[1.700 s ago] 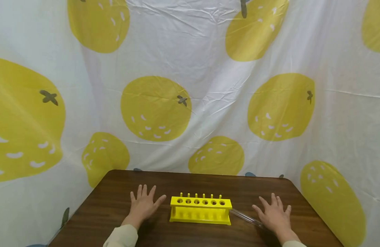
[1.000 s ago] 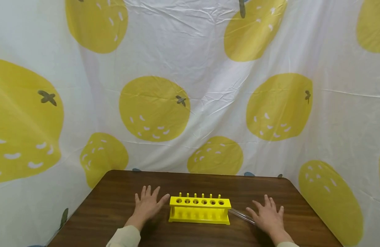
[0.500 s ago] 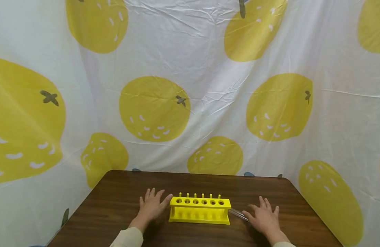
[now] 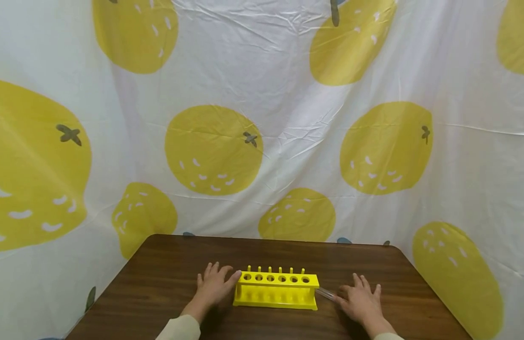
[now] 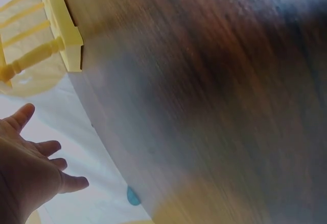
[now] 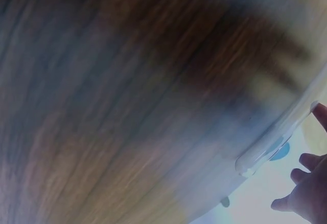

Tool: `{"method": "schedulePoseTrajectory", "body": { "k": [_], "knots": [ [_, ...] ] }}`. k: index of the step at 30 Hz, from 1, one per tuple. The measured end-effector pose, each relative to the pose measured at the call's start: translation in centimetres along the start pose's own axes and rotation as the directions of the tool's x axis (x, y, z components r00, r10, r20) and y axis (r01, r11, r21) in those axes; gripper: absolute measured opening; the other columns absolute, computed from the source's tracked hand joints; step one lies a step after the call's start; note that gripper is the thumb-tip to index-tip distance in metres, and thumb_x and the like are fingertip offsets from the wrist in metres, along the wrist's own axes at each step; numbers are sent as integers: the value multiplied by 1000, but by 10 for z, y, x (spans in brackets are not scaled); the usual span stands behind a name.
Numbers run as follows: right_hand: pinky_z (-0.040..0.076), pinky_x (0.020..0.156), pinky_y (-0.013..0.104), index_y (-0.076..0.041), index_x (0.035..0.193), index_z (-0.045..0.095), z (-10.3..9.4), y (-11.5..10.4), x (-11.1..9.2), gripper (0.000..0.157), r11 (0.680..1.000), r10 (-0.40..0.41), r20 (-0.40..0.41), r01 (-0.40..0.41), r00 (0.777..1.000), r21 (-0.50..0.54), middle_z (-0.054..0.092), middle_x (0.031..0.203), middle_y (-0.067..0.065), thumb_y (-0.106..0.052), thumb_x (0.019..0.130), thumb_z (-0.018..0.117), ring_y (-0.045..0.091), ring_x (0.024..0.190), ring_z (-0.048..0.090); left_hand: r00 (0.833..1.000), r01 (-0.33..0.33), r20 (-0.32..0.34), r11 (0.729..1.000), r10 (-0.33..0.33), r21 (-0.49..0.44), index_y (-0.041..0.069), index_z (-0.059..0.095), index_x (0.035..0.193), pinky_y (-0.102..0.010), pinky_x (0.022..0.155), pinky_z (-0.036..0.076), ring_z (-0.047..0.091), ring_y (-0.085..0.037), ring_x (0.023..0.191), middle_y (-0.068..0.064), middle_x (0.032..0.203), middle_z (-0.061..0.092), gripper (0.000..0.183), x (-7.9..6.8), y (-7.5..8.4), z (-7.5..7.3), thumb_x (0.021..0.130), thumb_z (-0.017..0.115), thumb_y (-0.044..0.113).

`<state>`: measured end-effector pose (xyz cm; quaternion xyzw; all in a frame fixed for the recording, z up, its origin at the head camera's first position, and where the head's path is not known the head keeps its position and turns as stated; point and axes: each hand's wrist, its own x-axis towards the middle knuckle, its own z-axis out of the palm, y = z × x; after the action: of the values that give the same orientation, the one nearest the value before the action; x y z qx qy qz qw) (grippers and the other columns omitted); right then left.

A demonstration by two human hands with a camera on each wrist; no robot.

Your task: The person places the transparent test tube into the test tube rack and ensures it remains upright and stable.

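A yellow test tube rack (image 4: 276, 284) with a row of round holes and upright pegs stands on the table. My left hand (image 4: 214, 287) hovers at the rack's left end with fingers spread; in the head view its thumb overlaps the upper left corner. In the left wrist view the rack (image 5: 62, 25) and the left hand (image 5: 30, 170) appear apart. To the rack's right lies a clear glass test tube (image 4: 326, 293), partly hidden by my right hand (image 4: 360, 302). The right wrist view shows that tube (image 6: 271, 150) beside the spread right hand (image 6: 312, 189); the thumb tip meets its outline, contact unclear.
The dark wood-grain table (image 4: 262, 252) has rounded far corners. A white cloth (image 4: 296, 141) printed with large yellow fruit hangs behind it and at both sides.
My left hand has moved right, up to the rack's left end. My right hand has moved left along the tube, covering more of it. Rack and tube show no clear movement.
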<state>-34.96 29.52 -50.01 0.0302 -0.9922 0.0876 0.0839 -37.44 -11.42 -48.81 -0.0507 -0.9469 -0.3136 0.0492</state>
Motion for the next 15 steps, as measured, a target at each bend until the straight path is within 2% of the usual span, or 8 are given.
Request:
{"method": "schedulePoseTrajectory", "body": {
  "k": [4, 11, 15],
  "knots": [
    [11, 100, 81, -13, 114, 73, 0, -1, 1, 48, 1000, -14, 7, 14, 1000, -17, 37, 146, 36, -53, 90, 65, 56, 134, 31, 1000, -13, 4, 1000, 13, -16, 12, 60, 133, -74, 108, 5, 15, -49, 145, -29, 153, 33, 75, -1, 1, 0, 95, 37, 72],
    [11, 99, 81, -17, 110, 74, 0, -3, 0, 40, 999, -25, 17, 26, 1000, -27, 39, 145, 35, -51, 89, 68, 56, 133, 32, 999, -35, -7, 998, 35, -51, 12, 63, 126, -75, 107, 8, 20, -50, 143, -28, 149, 38, 58, -7, 4, 0, 100, 43, 60],
    [11, 99, 81, -18, 109, 74, 2, -3, 0, 39, 999, -33, 16, 34, 999, -33, 39, 145, 35, -50, 89, 68, 56, 133, 33, 999, -44, 1, 996, 44, -74, 11, 62, 126, -76, 106, 9, 21, -50, 142, -29, 148, 39, 57, -7, 3, 3, 100, 43, 58]
  ]
}}
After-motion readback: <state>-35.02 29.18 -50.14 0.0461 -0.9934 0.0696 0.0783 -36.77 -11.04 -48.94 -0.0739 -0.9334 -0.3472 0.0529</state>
